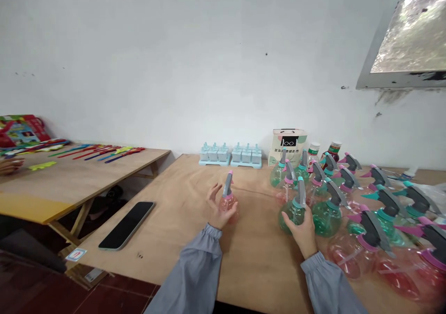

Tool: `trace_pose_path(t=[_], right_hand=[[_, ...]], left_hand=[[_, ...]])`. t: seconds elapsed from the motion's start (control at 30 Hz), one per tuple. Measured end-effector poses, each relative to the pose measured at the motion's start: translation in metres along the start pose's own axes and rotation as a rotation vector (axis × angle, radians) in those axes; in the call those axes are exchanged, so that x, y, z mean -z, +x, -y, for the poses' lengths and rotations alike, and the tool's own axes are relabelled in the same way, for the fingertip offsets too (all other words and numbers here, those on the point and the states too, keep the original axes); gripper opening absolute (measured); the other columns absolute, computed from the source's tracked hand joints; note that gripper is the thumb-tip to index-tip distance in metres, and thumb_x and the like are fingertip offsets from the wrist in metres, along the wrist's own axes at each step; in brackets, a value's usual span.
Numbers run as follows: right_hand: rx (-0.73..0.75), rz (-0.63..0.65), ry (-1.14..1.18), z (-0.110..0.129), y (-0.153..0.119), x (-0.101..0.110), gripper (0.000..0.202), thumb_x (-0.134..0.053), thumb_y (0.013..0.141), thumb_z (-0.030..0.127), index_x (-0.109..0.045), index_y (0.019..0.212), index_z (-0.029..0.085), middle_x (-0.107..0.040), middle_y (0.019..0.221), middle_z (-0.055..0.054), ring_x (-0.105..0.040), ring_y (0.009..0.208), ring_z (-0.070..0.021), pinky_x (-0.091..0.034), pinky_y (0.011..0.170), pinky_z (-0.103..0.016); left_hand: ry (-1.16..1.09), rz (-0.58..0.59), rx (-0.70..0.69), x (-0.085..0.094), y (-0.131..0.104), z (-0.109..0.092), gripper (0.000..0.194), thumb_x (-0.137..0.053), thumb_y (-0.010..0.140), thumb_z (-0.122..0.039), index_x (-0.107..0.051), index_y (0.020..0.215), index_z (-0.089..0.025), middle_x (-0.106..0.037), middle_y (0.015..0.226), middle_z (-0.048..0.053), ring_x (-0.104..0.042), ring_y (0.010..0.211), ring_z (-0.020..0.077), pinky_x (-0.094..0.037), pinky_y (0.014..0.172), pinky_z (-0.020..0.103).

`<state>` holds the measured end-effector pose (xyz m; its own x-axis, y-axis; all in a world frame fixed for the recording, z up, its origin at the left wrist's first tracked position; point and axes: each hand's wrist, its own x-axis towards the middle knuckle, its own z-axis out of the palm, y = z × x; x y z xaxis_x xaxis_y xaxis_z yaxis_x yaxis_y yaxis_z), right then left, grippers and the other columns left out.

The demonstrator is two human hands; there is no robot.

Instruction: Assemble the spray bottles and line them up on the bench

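Note:
A pink spray bottle (228, 201) with a grey and pink head stands upright near the middle of the wooden table (254, 258). My left hand (220, 209) is at its near left side, fingers curved around it. To the right, my right hand (302, 228) has its thumb and fingers around the body of a green spray bottle (291, 215) with a grey and teal head. This one stands at the left edge of a group of pink and green spray bottles (351, 253).
Two light-blue popsicle moulds (214, 155) stand by the wall beside a paper bag (286, 147) and capped bottles (313, 151). A phone (127, 225) lies at left. Another table (69, 179) holds colourful flat pieces; a person's hand (9, 166) is at its far left.

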<state>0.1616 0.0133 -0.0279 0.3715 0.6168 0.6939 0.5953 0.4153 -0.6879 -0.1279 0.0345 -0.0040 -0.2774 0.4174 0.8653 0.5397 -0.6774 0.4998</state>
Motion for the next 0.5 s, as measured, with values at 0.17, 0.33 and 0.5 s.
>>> trace_pose_path(t=[0.17,0.33,0.5], right_hand=[[0.027,0.000,-0.002,-0.007,-0.004,-0.001,0.069,-0.070,0.075,0.057,-0.050,0.128,0.018,-0.062,0.118,-0.013,-0.061,0.111,-0.0296,-0.048,0.096,-0.047],[0.049,-0.006,-0.002,-0.006,-0.003,-0.002,0.067,-0.070,0.076,0.056,-0.050,0.128,0.019,-0.061,0.117,-0.013,-0.060,0.111,-0.0298,-0.048,0.097,-0.047],[0.053,-0.013,0.009,-0.007,-0.003,-0.003,0.067,-0.070,0.076,0.056,-0.050,0.127,0.018,-0.061,0.117,-0.013,-0.060,0.110,-0.0300,-0.047,0.097,-0.048]], left_hand=[[-0.267,0.364,0.343,0.003,0.043,-0.012,0.079,-0.077,0.068,-0.034,-0.040,0.137,-0.025,-0.050,0.138,0.014,-0.052,0.129,0.0296,-0.048,0.101,0.045],[-0.432,0.557,0.543,0.000,0.069,-0.037,0.045,-0.075,0.062,-0.025,-0.063,0.105,-0.021,-0.062,0.119,0.009,-0.064,0.102,0.0232,-0.052,0.089,0.037],[-0.762,0.651,0.887,0.002,0.061,-0.062,0.044,-0.076,0.060,-0.030,-0.067,0.101,-0.019,-0.069,0.105,0.007,-0.066,0.093,0.0201,-0.051,0.076,0.028]])
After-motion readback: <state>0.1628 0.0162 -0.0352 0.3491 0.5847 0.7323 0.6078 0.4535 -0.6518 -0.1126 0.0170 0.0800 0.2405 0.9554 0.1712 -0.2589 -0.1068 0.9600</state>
